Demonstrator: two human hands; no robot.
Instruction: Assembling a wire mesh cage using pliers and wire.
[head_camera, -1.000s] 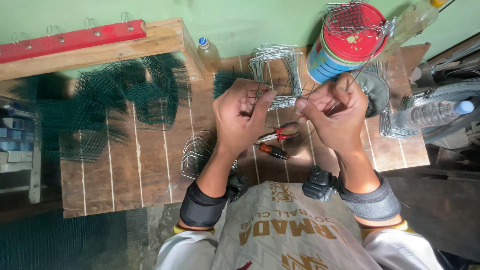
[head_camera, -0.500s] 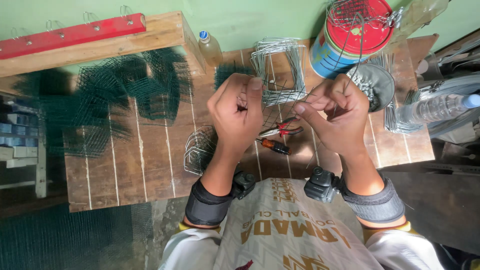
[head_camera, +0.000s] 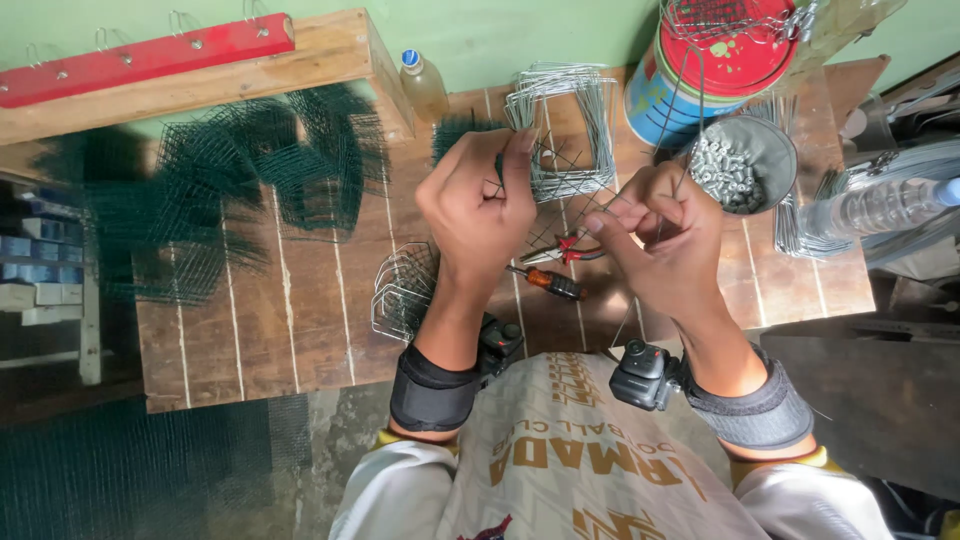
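Observation:
My left hand and my right hand are raised over a wooden workbench, each with its fingers pinched on thin bare metal wire that runs between them. The wire piece looks like a small bent frame, and part of it is hidden behind my fingers. Below my hands lie red-handled pliers and an orange-handled tool. A stack of square wire frames lies just beyond my left hand. Both wrists wear dark bands with small cameras.
Green wire mesh pieces cover the bench's left side. A small wire cage sits near my left forearm. A red-lidded can, a tin of screws, a small bottle and more wire frames stand at the back right.
Both hands have stayed together on the wire, shifting slightly left and lower over the bench. My right hand's fingers have re-gripped the wire.

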